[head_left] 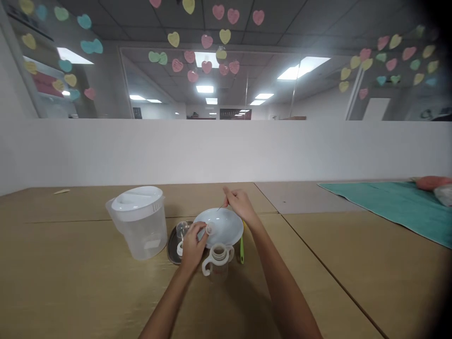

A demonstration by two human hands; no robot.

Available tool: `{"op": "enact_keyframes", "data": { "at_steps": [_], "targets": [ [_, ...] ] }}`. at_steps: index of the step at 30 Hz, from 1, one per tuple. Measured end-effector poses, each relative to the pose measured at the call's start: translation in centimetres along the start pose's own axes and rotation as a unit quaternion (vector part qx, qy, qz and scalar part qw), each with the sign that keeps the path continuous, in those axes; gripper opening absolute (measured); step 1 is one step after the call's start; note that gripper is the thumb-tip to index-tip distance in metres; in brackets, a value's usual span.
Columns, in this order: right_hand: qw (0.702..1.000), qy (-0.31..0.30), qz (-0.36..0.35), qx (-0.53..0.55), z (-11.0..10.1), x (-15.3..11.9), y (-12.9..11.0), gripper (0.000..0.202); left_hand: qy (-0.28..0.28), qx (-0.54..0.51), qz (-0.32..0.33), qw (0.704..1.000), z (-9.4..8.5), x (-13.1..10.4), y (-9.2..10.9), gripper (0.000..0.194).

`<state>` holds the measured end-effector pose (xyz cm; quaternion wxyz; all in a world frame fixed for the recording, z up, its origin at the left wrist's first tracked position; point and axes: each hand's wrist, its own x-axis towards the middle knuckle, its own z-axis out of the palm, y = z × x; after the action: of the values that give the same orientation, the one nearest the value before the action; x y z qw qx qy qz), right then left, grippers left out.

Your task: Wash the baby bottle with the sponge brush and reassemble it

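My left hand [193,245] is closed on a small translucent bottle nipple [209,229], held over the near left side of a white bowl [229,230]. Above the bowl's far right rim, my right hand [240,202] pinches a thin, stick-like tool [221,207] whose tip points down toward the bowl; its exact kind is too small to make out. A baby bottle [219,263] with two white handles stands uncapped in front of the bowl. Partly behind my left hand, a clear cap [181,229] and a white ring [180,248] lie on a dark tray [173,254].
A large translucent pitcher [144,230] with a white lid stands left of the tray. Beside the bowl's right edge lies a green-handled tool [242,249]. A teal cloth [388,202] covers the far right of the table, and a white wall [226,150] rises behind.
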<state>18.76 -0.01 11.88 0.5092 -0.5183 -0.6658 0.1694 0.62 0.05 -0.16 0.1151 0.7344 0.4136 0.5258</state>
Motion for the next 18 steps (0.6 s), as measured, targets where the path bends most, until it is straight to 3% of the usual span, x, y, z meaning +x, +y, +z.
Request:
{"op": "enact_keyframes", "data": {
  "at_steps": [3, 7, 11, 18],
  "targets": [
    [0.997, 0.046, -0.008, 0.068, -1.4, -1.5, -2.1, 0.072, -0.019, 0.02, 0.021, 0.999, 0.4, -0.2, -0.4, 0.031],
    [0.993, 0.033, -0.035, 0.108, -1.5, -3.1, -4.4, 0.08, -0.051, 0.031, 0.033, 0.998, 0.8, -0.8, -1.3, 0.037],
    [0.996, 0.028, -0.058, 0.063, -0.6, -3.7, -5.5, 0.081, -0.066, 0.066, 0.065, 0.994, 1.4, -1.0, -2.1, 0.035],
    [0.995, 0.03, -0.091, -0.027, 0.7, -3.3, -5.3, 0.076, -0.081, 0.162, 0.134, 0.974, 2.4, -1.4, -2.5, 0.035]
  ]
}}
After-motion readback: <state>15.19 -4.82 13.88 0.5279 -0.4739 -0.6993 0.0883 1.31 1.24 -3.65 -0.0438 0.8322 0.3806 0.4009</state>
